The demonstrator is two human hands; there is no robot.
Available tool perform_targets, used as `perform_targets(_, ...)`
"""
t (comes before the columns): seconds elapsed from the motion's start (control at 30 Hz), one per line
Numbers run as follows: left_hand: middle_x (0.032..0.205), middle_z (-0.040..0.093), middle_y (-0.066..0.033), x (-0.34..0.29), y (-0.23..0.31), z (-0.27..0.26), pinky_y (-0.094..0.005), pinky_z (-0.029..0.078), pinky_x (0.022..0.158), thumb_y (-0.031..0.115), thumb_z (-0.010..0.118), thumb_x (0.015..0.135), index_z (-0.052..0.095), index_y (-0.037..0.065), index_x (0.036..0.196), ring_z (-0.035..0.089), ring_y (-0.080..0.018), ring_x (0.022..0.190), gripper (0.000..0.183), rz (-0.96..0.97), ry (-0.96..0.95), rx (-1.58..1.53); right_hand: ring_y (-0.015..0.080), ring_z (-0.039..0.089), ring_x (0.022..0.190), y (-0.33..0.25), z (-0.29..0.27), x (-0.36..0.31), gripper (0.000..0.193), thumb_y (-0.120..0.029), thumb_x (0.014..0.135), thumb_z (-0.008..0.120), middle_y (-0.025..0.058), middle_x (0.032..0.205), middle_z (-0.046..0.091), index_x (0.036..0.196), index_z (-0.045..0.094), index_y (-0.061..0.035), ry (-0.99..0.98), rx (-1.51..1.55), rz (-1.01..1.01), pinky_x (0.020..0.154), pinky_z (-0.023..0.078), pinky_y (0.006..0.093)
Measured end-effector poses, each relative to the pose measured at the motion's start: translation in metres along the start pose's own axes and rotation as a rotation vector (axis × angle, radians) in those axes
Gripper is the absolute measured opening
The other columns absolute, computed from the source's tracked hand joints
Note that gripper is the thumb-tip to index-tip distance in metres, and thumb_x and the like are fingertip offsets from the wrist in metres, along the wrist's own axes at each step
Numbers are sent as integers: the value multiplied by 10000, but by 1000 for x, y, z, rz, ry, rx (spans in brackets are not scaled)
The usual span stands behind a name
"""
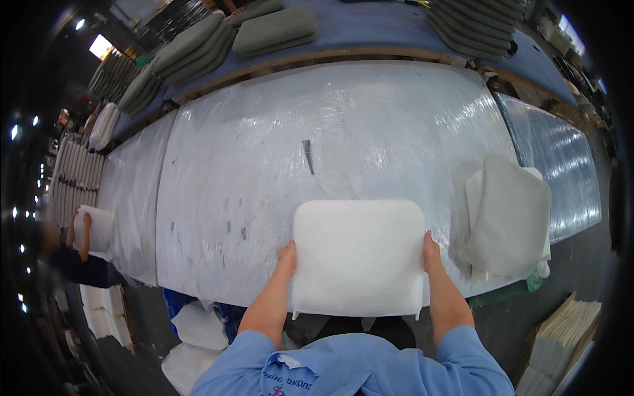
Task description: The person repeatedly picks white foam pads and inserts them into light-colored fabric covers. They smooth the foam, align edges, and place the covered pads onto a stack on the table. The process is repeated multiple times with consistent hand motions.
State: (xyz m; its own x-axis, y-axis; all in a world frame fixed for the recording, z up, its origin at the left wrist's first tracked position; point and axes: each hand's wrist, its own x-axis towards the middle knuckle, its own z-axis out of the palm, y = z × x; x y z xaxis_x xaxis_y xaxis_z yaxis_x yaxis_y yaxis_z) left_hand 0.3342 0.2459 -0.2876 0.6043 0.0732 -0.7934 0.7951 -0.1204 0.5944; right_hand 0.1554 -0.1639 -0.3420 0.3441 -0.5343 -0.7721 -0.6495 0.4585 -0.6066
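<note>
A white, round-cornered cushion pad (358,254) is held in front of me over the near edge of the wrapped table. My left hand (287,256) grips its left side and my right hand (430,249) grips its right side, the fingers partly hidden at the edges. Two small tabs stick out at the pad's near corners. To the right of my right hand lies a pile of off-white fabric covers (512,218), the top one draped loosely.
The work table (231,152) is covered in shiny clear film with a few dark tears. Behind it, a blue table (370,30) carries stacks of grey-green cushions (274,32). At left a co-worker (86,254) handles a white pad. A box of white sheets (561,336) stands low right.
</note>
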Motion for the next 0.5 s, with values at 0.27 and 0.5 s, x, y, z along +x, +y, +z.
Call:
perform_targets(0.27, 1346, 649, -166, -42, -24, -15, -454, 535, 1036, 382, 409, 1096, 578, -30, 1376, 638, -311, 1220, 526, 72, -49, -274, 286, 544, 1369, -6, 3, -54, 721, -565, 1124, 316, 158, 1487, 573, 1507, 491, 20, -112, 311, -45, 1153, 431, 393)
perform_targets(0.5, 1302, 665, -123, -120, -29, 3, -409, 516, 1010, 330, 413, 1091, 618, -3, 1321, 622, -246, 1204, 454, 349, -149, -680, 230, 594, 1289, -47, -86, -113, 549, -497, 1121, 375, 47, 1376, 657, 1385, 606, -75, -181, 722, -302, 1140, 425, 386)
